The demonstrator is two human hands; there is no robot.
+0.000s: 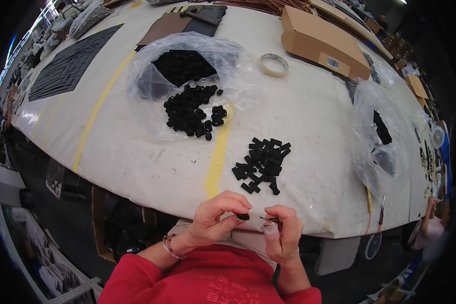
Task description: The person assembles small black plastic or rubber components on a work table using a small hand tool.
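Just off the table's near edge, my left hand (215,215) pinches a small black piece (243,217) between thumb and fingers. Beside it my right hand (285,233) is closed on a thin pointed tool (269,220), whose tip faces the black piece with a small gap between. The tool's exact kind is hidden by the fingers. Some whitish wrap covers my right thumb. Straight ahead on the table lies a loose heap of flat black rectangular pieces (263,162). Farther off, a pile of small rounded black pieces (190,109) spills from a clear plastic bag (152,76).
A roll of tape (274,65) and a brown cardboard box (324,43) sit at the far side. Another clear bag (380,137) lies on the right. Black strips (73,63) are spread at the left. A dark hammer-like tool (202,17) rests on brown and black sheets.
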